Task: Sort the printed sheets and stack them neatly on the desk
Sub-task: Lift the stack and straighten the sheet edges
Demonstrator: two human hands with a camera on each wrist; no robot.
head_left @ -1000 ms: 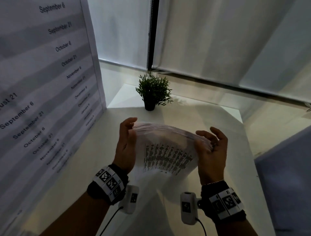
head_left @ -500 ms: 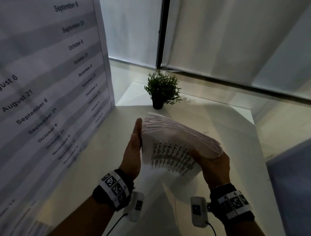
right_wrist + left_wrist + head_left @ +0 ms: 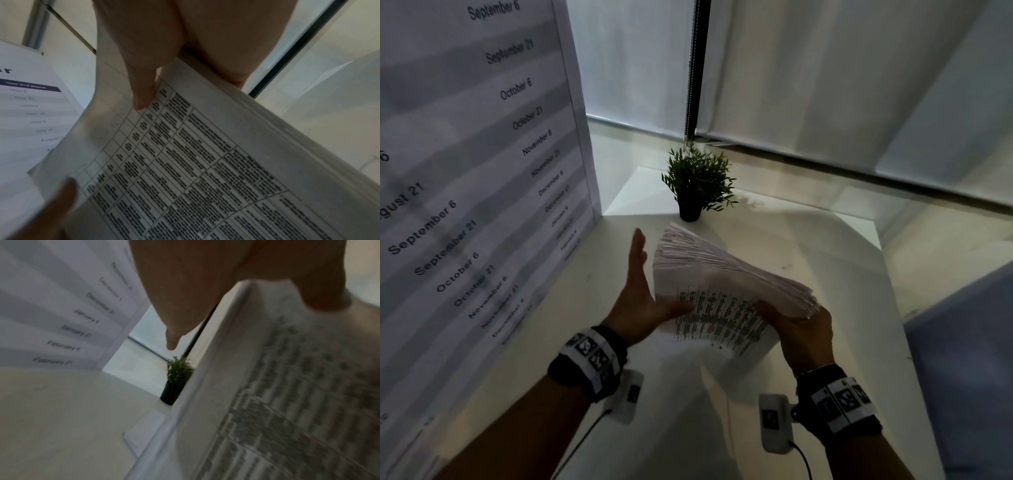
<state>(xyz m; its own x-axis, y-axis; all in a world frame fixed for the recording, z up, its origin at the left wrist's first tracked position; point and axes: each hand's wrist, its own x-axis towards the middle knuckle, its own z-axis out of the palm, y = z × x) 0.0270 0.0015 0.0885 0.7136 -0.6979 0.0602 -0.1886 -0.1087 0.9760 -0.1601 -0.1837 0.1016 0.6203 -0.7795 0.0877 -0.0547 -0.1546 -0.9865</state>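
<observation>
A thick stack of printed sheets (image 3: 722, 284) is held on edge above the white desk (image 3: 808, 246), its upper edges fanned and a printed table facing me. My right hand (image 3: 796, 325) grips the stack's right end, thumb on the printed face (image 3: 141, 97) and fingers behind. My left hand (image 3: 643, 291) stands flat beside the stack's left edge with fingers straight, its thumb resting on the front sheet. The left wrist view shows the stack (image 3: 277, 402) blurred beneath that thumb (image 3: 320, 288).
A small potted plant (image 3: 697, 185) stands at the desk's far side behind the stack. A large printed board of dates (image 3: 465, 205) rises along the left edge. White blinds (image 3: 825, 85) hang behind. A grey-blue surface (image 3: 969, 359) sits at right.
My left hand let go of the stack's left end and straightened flat beside it. My right hand now holds the stack from its right end, and the sheets have tilted up on the left.
</observation>
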